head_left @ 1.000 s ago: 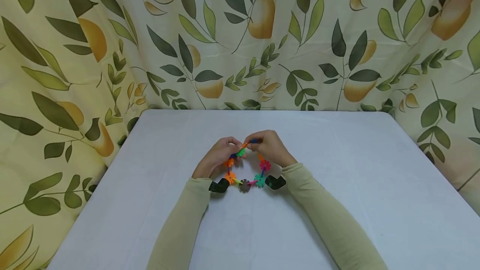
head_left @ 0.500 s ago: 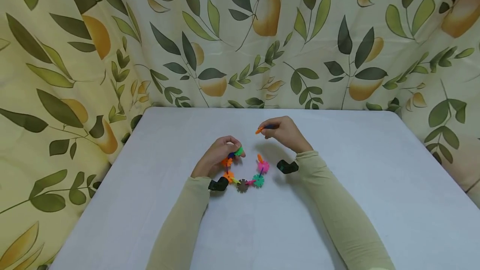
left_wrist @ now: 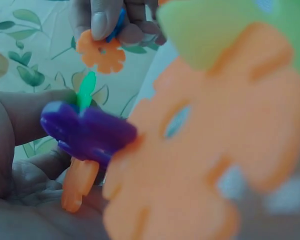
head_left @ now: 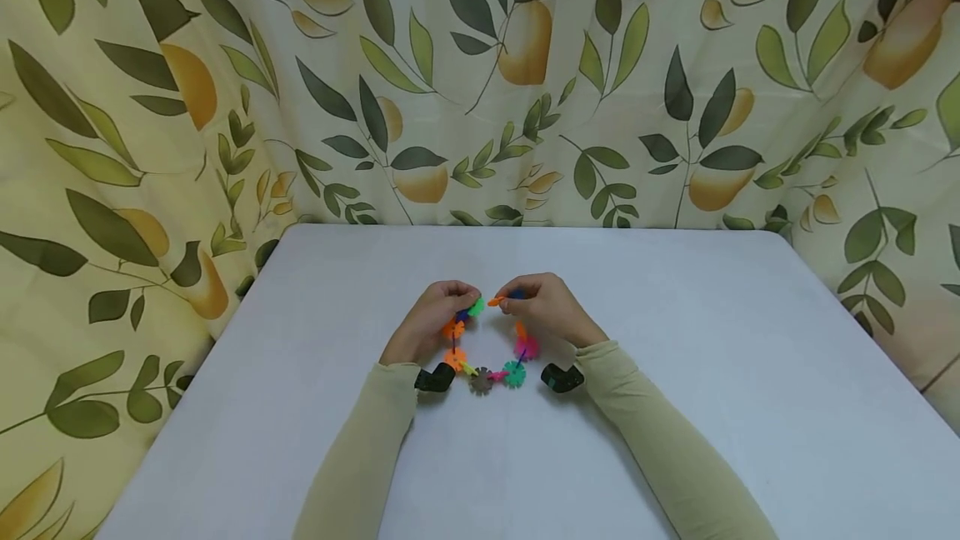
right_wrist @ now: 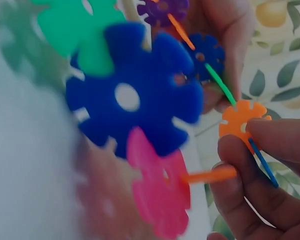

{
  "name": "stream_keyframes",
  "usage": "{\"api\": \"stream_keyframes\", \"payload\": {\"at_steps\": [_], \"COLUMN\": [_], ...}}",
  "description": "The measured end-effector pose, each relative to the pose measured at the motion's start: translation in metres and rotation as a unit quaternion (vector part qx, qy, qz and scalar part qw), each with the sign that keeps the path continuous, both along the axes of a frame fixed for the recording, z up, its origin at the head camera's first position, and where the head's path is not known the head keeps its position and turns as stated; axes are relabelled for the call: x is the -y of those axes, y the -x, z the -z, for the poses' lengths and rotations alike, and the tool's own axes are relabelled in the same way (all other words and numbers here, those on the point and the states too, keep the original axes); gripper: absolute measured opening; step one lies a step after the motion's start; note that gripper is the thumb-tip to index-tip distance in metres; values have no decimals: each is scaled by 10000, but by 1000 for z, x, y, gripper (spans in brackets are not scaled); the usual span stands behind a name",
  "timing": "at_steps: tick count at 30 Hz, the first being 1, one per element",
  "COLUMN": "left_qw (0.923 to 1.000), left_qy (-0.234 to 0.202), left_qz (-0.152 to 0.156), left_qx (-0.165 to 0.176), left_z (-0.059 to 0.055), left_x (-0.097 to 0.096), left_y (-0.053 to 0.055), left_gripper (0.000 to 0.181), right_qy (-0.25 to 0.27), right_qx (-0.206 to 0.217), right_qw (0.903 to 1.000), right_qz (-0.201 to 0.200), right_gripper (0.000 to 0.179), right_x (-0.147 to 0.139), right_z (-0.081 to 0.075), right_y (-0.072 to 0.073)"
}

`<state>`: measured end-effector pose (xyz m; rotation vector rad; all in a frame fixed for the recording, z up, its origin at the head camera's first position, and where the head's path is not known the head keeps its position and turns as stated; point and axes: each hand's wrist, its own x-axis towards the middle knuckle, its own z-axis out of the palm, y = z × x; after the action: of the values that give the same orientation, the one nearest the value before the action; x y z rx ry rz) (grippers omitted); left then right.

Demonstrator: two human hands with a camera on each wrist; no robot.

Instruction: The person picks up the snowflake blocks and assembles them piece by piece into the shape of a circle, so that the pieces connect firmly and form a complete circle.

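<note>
A curved chain of notched plastic snowflake discs lies between the hands, with a grey disc (head_left: 482, 382), a teal disc (head_left: 513, 374) and a pink disc (head_left: 527, 347) along it. My left hand (head_left: 431, 317) pinches the chain's left end near a green disc (head_left: 477, 307), which slots into a dark blue one. My right hand (head_left: 549, 307) pinches an orange disc (right_wrist: 234, 120) joined to a blue disc (right_wrist: 264, 162) seen edge-on. In the right wrist view the orange disc's rim is right at the green disc's edge. The chain's other end, an orange disc (right_wrist: 210, 175), stands out from the pink one.
A white-covered table (head_left: 637, 457) spreads around the hands. Behind and beside it hangs a curtain (head_left: 465, 132) printed with leaves and fruit. Dark wrist cameras (head_left: 562, 378) sit by both cuffs, close to the chain.
My right hand drew away from the green disc to the upper right with the orange and blue discs, then came back close to it. My left hand stayed nearly in place, holding the chain.
</note>
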<state>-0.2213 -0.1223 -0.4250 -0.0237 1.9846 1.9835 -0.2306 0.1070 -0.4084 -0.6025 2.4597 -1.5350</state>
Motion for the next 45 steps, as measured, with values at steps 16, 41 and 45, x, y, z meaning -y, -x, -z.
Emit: {"api": "stream_keyframes", "payload": {"at_steps": [16,41,45], "left_qw": [9994,9989,9986], "left_qy": [44,-244,-383], "left_qz": [-329,-1,77], "left_qx": [101,393,367], "left_z": [0,-1,0], "left_x": [-6,5,2], "left_y": [-4,-3,-3], "left_gripper": [21,23,25], "right_qy": [363,-1753,-1615], "right_qx": [346,167,-258], "right_qw": [9987,9839,9857], "right_qz": [131,-301,-403], "right_gripper": [16,16,10], "right_x": [11,-27,-29], "right_z": [6,-3,-2], "right_y": [-6,-28,-30]}}
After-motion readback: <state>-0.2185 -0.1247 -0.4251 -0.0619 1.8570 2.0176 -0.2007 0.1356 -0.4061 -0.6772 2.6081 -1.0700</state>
